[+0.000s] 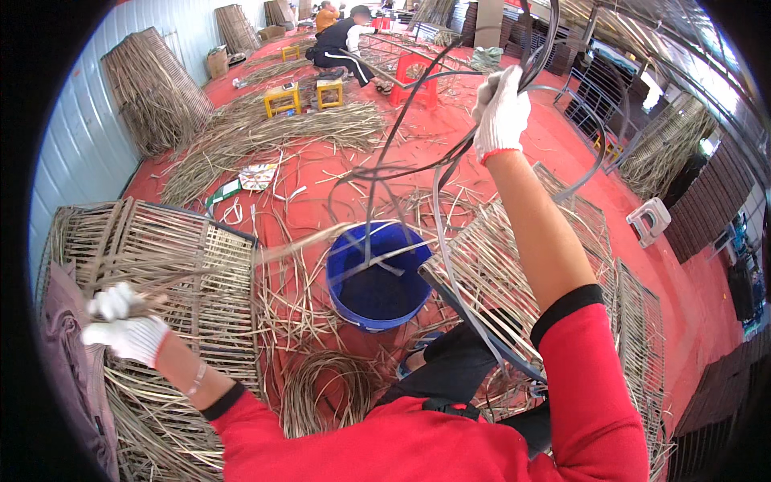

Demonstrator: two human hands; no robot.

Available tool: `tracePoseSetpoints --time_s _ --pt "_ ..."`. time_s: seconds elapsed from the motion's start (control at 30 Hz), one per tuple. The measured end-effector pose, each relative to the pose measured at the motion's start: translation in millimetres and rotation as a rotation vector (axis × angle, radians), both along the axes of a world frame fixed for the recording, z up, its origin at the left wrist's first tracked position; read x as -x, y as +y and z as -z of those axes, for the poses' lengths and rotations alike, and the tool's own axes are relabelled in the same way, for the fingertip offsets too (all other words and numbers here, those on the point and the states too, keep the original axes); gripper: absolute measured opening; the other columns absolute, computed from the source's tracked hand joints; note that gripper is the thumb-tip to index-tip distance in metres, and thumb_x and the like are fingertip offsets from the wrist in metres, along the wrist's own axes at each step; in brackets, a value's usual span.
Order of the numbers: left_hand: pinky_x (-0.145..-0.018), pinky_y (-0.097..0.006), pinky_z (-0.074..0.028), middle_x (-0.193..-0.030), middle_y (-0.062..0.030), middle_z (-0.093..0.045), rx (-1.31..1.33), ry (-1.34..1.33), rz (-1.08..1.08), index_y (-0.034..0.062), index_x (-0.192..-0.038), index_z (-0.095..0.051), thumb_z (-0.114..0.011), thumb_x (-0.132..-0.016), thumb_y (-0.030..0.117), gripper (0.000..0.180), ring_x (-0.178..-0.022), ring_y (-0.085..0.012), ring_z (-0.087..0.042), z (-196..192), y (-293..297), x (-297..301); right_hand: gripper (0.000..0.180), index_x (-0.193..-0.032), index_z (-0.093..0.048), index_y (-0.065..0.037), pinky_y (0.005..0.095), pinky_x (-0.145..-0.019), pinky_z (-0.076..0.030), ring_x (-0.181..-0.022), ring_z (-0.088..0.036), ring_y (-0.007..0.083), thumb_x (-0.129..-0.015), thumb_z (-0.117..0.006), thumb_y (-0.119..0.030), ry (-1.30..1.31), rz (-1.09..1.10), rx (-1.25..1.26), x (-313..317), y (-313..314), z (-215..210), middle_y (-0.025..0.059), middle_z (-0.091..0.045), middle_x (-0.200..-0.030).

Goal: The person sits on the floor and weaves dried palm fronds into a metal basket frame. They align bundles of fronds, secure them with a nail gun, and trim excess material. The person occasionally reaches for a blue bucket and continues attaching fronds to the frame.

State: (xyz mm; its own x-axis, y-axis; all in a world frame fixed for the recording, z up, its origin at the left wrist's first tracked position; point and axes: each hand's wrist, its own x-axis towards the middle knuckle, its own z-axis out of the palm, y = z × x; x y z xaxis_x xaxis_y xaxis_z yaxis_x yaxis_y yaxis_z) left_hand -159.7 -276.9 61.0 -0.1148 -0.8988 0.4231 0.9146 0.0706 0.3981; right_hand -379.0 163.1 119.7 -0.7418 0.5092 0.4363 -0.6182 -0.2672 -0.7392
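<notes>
My right hand [502,112], in a white knit glove, is raised high at the upper right. It is closed round a bundle of long dark strips [458,149], which loop and hang down over the work area. My left hand [127,325], also gloved with bare fingertips, is low at the left, closed on the end of a brown strip [297,245]. That strip runs blurred toward the middle. Beneath my left hand lies a woven slatted panel [173,249]. A blue bucket [377,324] stands between my arms, with loose strips crossing its mouth.
Another slatted panel [506,265] lies by my right arm. A coil of strips [325,394] rests near my legs. Strip piles [265,132], yellow stools [281,100] and a red stool [414,80] are farther off. A person [341,48] crouches beyond; a white stool [649,221] stands right.
</notes>
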Motion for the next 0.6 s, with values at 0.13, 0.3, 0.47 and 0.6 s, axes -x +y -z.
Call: tracePoseSetpoints --time_s 0.13,0.3,0.47,0.6 --pt "-0.046 -0.030 -0.041 -0.057 0.0038 -0.036 -0.050 -0.155 -0.464 0.0154 -0.073 -0.046 -0.045 -0.092 0.040 0.032 -0.048 -0.0140 -0.039 -85 -56 -13 0.040 -0.076 -0.052 -0.013 0.0263 -0.039 -0.028 -0.042 -0.039 0.0094 -0.101 -0.048 -0.045 -0.104 0.019 0.063 6 14 41 -0.0009 -0.048 -0.055" --pt "-0.047 -0.030 -0.042 -0.058 0.0036 -0.039 0.336 -0.783 -0.645 0.0153 -0.078 -0.049 -0.046 -0.095 0.044 0.034 -0.049 -0.0131 -0.040 -95 -215 27 0.032 -0.085 -0.053 -0.010 0.0256 -0.042 -0.028 -0.047 -0.039 0.0074 -0.102 -0.050 -0.036 -0.168 0.161 0.039 7 56 77 -0.0009 -0.048 -0.060" --pt "-0.049 -0.029 -0.044 -0.059 0.0034 -0.041 0.238 -1.119 -0.460 0.0153 -0.083 -0.053 -0.046 -0.098 0.048 0.037 -0.049 -0.0122 -0.042 -18 -322 64 0.030 -0.084 -0.050 -0.010 0.0254 -0.040 -0.026 -0.048 -0.039 0.0069 -0.102 -0.053 -0.034 -0.121 0.237 0.092 -1 94 82 -0.0031 -0.045 -0.061" --pt "-0.049 -0.028 -0.045 -0.059 0.0032 -0.043 -0.222 -0.746 0.127 0.0153 -0.087 -0.055 -0.046 -0.100 0.052 0.040 -0.049 -0.0115 -0.043 98 -254 84 0.035 -0.082 -0.051 -0.015 0.0253 -0.039 -0.028 -0.044 -0.039 0.0073 -0.102 -0.050 -0.044 -0.144 0.205 0.094 -8 94 72 -0.0029 -0.049 -0.060"
